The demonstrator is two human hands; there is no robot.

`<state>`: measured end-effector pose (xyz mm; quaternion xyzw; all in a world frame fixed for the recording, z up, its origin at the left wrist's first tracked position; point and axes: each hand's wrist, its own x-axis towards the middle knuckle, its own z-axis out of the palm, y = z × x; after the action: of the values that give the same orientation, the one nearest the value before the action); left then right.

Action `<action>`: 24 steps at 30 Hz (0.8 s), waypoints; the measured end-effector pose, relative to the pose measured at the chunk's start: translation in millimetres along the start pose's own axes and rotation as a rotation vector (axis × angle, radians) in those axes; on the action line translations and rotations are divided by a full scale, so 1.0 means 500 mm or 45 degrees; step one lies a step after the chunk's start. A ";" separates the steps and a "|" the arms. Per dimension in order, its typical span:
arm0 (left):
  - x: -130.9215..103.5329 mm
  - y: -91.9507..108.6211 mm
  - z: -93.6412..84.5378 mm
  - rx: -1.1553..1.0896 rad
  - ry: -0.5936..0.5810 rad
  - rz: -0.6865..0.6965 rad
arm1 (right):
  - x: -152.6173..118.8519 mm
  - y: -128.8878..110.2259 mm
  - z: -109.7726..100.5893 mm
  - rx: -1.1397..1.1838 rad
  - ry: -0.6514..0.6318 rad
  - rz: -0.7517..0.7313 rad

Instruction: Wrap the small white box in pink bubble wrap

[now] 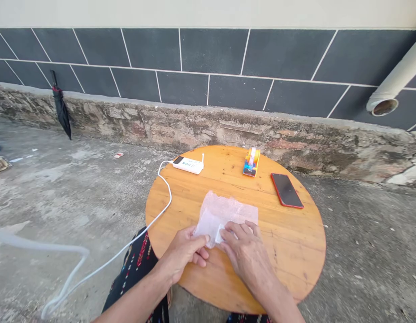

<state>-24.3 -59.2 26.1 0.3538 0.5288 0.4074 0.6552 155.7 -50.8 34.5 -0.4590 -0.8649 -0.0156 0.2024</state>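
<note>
A pinkish sheet of bubble wrap lies on the round wooden table in front of me. My left hand pinches its near left corner between thumb and fingers. On the sheet's near edge rests a small white block-like object, partly covered by fingers, so its kind does not show. My right hand is closed over the right side of that white object, with its fingertips curled on it and on the sheet.
A white power strip with a long white cord lies at the table's far left. A tape dispenser and a red-edged phone are at the right. Beyond, a folded umbrella leans on the wall; a pipe juts out.
</note>
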 end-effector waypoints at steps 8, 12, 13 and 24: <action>0.016 -0.038 0.029 -0.083 0.228 0.078 | -0.001 -0.001 -0.001 0.002 -0.006 -0.007; 0.029 -0.042 0.033 -0.099 0.276 0.119 | 0.000 0.000 0.001 0.012 -0.003 -0.011; 0.030 -0.042 0.034 -0.104 0.288 0.126 | 0.000 0.001 0.002 0.013 -0.005 -0.011; 0.029 -0.031 0.053 -0.224 0.248 0.168 | 0.006 -0.001 -0.005 0.003 -0.024 -0.003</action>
<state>6.0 -53.1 11.6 0.2878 0.5277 0.5266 0.6011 154.7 -49.6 38.2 -0.4579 -0.8674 -0.0104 0.1948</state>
